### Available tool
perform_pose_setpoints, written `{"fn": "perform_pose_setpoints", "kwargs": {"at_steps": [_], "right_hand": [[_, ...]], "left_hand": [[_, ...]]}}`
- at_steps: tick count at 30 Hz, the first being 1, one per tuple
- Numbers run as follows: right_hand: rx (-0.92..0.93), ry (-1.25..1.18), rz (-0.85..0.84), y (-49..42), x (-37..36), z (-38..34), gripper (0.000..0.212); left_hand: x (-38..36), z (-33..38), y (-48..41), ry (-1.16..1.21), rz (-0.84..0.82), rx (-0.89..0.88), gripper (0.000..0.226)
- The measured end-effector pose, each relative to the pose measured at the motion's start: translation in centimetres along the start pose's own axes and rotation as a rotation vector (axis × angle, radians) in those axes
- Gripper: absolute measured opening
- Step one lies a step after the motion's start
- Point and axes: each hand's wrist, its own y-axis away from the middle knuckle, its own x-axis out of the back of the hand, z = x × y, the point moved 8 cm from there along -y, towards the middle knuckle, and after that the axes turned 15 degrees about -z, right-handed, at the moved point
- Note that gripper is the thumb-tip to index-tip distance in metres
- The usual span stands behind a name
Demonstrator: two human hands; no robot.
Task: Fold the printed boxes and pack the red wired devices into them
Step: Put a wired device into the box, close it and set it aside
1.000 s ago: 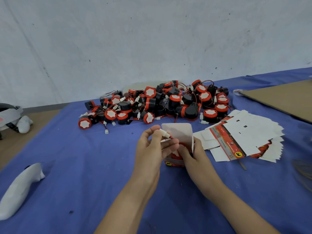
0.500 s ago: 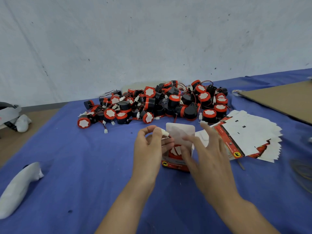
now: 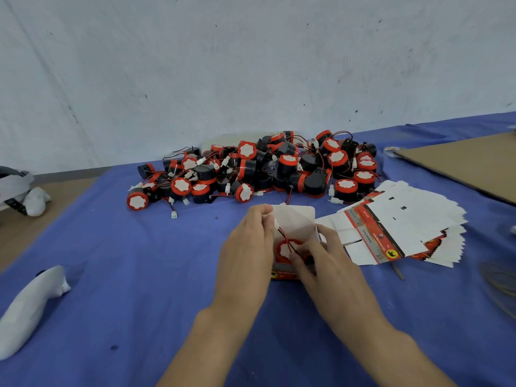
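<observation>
Inside box (image 3: 298, 220), right hand (image 3: 328, 265) now pinches wire (image 3: 285, 236); left hand (image 3: 245, 247) holds connector (image 3: 276, 224).

open printed box (image 3: 296, 222) upright, red wired device (image 3: 286, 248) inside, device pile (image 3: 287, 162) behind, flat boxes (image 3: 413, 219) fanned at right

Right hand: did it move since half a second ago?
Yes. The right hand dropped toward the person, away from the stack of flat boxes; its fingers now curl onto the red device inside the open box.
</observation>
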Motion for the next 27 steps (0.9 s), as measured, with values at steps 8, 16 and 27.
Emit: {"fn": "perform_pose_setpoints", "kwargs": {"at_steps": [8, 16, 27], "right_hand": [[-0.002, 0.062, -0.042, 0.0, 0.1, -0.2, 0.019], [0.068, 0.019, -0.019, 0.4, 0.2, -0.2, 0.005], [-0.028, -0.606, 0.004, -0.2, -0.8, 0.0, 0.069]], "left_hand": [[-0.7, 0.1, -0.4, -0.294, -0.046, -0.137, 0.026], [-1.7, 0.4, -0.1, -0.498, -0.139, -0.214, 0.011], [-1.5, 0.6, 0.1, -0.525, -0.081, -0.233, 0.016]]}}
